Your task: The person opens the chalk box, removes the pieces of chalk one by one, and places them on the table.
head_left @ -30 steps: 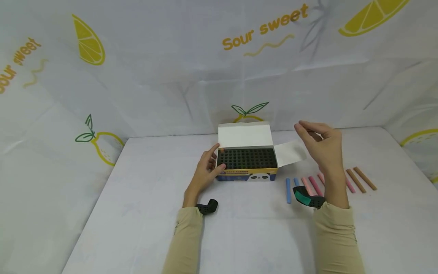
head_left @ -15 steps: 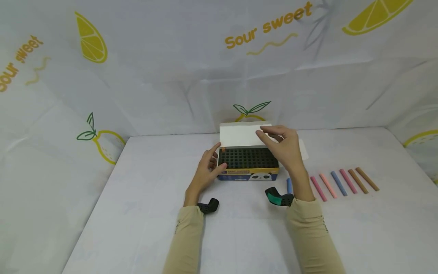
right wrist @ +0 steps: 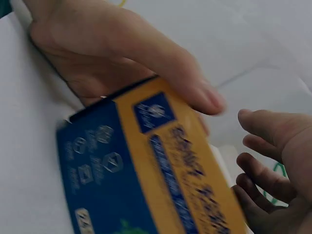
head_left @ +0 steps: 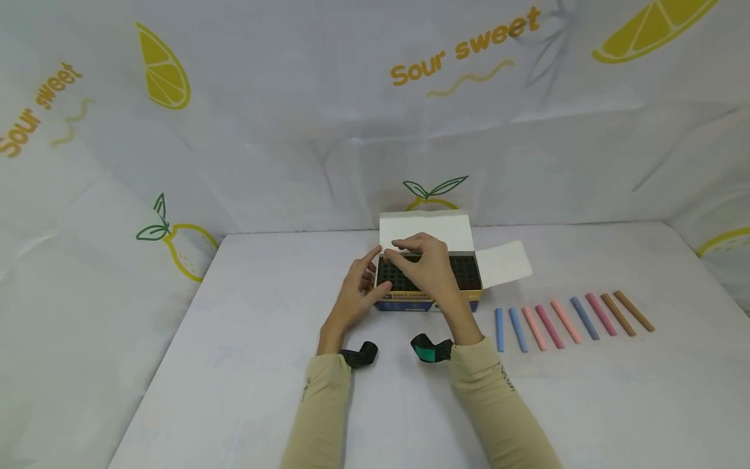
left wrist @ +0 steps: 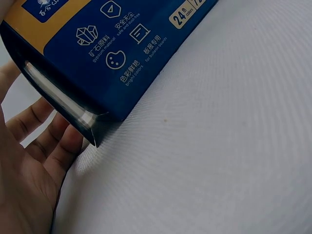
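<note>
Head view is bright and evenly lit, soft shadows only, edges a bit bowed. Right wrist view is dim and motion-blurred over the box (right wrist: 146, 165). Left wrist view is sharp, slight glare along the box edge.

Blocking beyond the right hand (head_left: 423, 268): upright box lid (head_left: 426, 230). Lying well to its right: chalk row (head_left: 571, 317). Staying bare nearer: table (head_left: 234, 365).
</note>
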Tool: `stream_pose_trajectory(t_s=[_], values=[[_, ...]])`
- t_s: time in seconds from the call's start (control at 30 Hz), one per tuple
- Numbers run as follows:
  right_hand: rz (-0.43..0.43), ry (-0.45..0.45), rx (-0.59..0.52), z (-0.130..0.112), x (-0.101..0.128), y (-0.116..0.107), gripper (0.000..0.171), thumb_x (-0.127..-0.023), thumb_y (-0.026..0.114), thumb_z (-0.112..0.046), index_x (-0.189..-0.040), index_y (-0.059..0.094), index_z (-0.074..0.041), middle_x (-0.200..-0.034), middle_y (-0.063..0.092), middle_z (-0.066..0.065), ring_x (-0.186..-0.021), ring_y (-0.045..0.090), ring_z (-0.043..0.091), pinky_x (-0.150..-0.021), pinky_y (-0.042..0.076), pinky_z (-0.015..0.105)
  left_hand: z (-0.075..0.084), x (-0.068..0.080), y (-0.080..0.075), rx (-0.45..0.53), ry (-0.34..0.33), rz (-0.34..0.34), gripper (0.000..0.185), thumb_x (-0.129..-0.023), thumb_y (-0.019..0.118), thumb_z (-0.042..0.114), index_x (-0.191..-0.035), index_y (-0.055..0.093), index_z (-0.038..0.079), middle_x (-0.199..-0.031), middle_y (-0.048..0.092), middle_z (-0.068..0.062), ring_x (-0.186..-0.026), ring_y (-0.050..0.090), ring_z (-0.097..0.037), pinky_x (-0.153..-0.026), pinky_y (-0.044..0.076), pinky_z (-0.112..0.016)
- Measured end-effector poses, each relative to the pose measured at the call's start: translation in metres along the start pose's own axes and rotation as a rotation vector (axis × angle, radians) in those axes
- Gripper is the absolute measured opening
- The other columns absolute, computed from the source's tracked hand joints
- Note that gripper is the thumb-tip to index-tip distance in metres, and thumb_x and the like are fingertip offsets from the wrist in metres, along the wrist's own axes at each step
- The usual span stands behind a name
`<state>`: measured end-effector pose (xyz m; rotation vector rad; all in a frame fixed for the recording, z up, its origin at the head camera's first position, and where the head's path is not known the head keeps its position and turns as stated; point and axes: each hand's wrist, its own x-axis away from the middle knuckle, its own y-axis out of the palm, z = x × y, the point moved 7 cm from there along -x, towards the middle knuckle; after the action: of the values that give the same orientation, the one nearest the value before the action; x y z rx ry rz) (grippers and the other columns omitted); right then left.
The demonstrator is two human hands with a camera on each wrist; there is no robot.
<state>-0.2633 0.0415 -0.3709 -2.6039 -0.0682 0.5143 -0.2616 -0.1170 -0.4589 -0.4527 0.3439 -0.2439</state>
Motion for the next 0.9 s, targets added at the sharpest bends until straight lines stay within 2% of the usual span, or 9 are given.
stream_pose_trajectory(t_s=[0.33,0.6,0.9], values=[[0.059,0.015,0.105,-0.001,0.004,0.022,0.027,-0.090,0.079,-0.016,-0.106,0.078,0.006,-0.103,0.073,0.022,-0.097,0.069,0.038,-0.088,0.057,0.052,0.003,0.001,0.000,0.015,0.013,-0.001,0.085,-0.093,0.056,0.070,-0.161,0.035,0.023,-0.119,0.050,-0.016,-0.087,0.049,-0.018,-0.077,0.047,-0.026],[0.113,0.036,0.214,-0.004,0.007,0.026,0.024,-0.090,0.078,-0.014,-0.103,0.079,0.007,-0.100,0.069,0.023,-0.096,0.061,0.039,-0.082,0.052,0.050,0.002,-0.001,0.000,0.020,0.008,0.000,0.090,-0.090,0.055,0.076,-0.160,0.036,0.023,-0.119,0.050,-0.016,-0.088,0.050,-0.015,-0.077,0.047,-0.024],[0.115,0.073,0.275,-0.004,0.008,0.028,0.019,-0.090,0.079,-0.013,-0.099,0.081,0.003,-0.097,0.068,0.020,-0.092,0.059,0.035,-0.079,0.050,0.044,0.001,-0.001,0.000,0.014,-0.006,-0.002,0.086,-0.092,0.055,0.073,-0.161,0.035,0.024,-0.119,0.050,-0.016,-0.088,0.050,-0.016,-0.077,0.047,-0.024]])
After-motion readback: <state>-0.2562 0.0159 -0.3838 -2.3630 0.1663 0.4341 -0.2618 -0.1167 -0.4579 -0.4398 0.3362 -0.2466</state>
